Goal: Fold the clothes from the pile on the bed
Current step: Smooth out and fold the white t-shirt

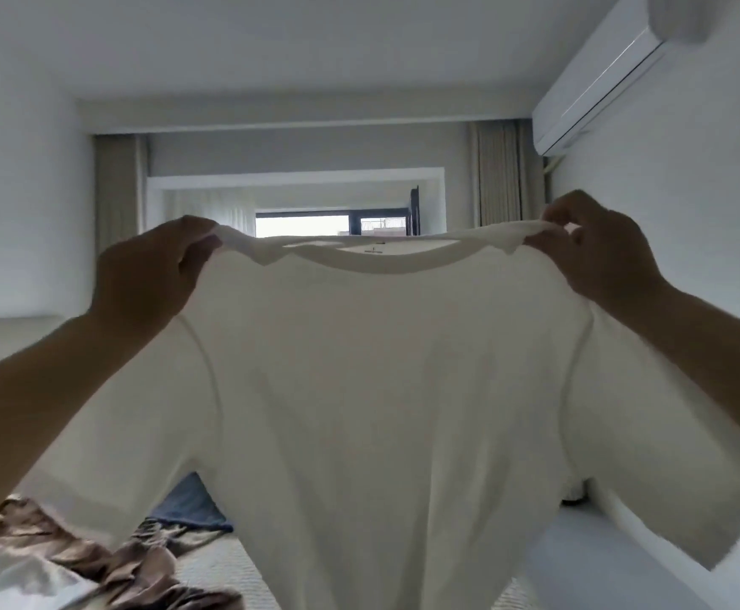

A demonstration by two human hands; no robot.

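Clothes [95, 561] lie crumpled at the lower left of the head view: brown satin, a blue piece behind, on the bed [218, 561]. A white T-shirt [381, 389] fills the centre, hiding most of the bed. The left hand [148, 275] and right hand [601, 253] each pinch a shoulder of it. An air conditioner [597, 85] sits upper right; open room lies beyond the collar.

bed [223, 565] | on it: brown satin garment [108, 561]; blue cloth [192, 508]
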